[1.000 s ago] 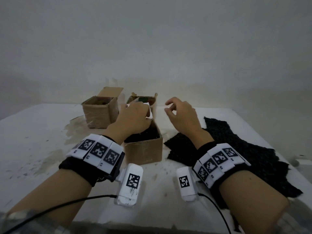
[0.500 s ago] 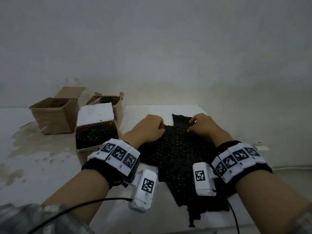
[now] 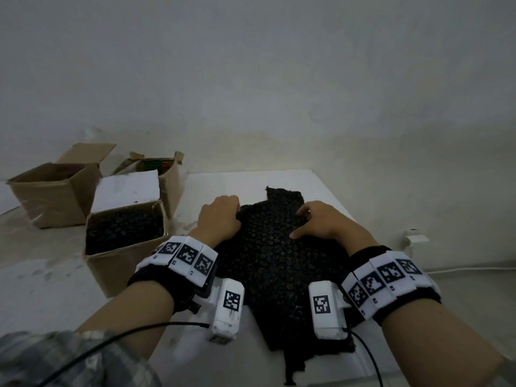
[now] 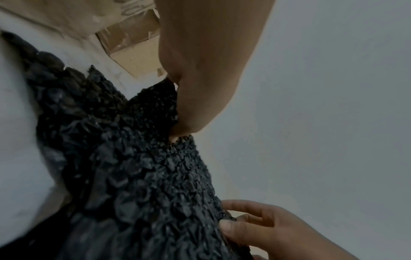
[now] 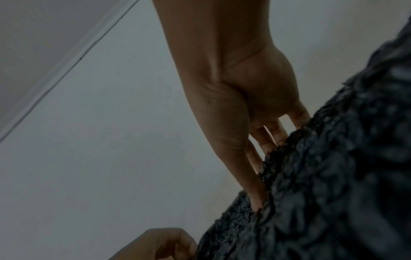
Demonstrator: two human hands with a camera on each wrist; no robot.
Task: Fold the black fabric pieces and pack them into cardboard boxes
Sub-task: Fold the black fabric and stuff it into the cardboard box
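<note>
A bumpy black fabric piece lies on the white table, its near end hanging over the front edge. My left hand grips the fabric's far left edge with curled fingers. My right hand pinches the far right edge; in the right wrist view its fingers curl into the fabric. A tab of fabric sticks out beyond both hands. The nearest cardboard box on the left holds black fabric, with its white flap standing open.
Two more open cardboard boxes stand behind the filled one at the left. A plain wall rises behind the table. A white cable and small white fitting lie beyond the table's right edge.
A second ago my left hand was at the filled box and my right hand hovered. Both hands moved right onto the fabric and took hold of its far edge; since half a second ago they barely moved.
</note>
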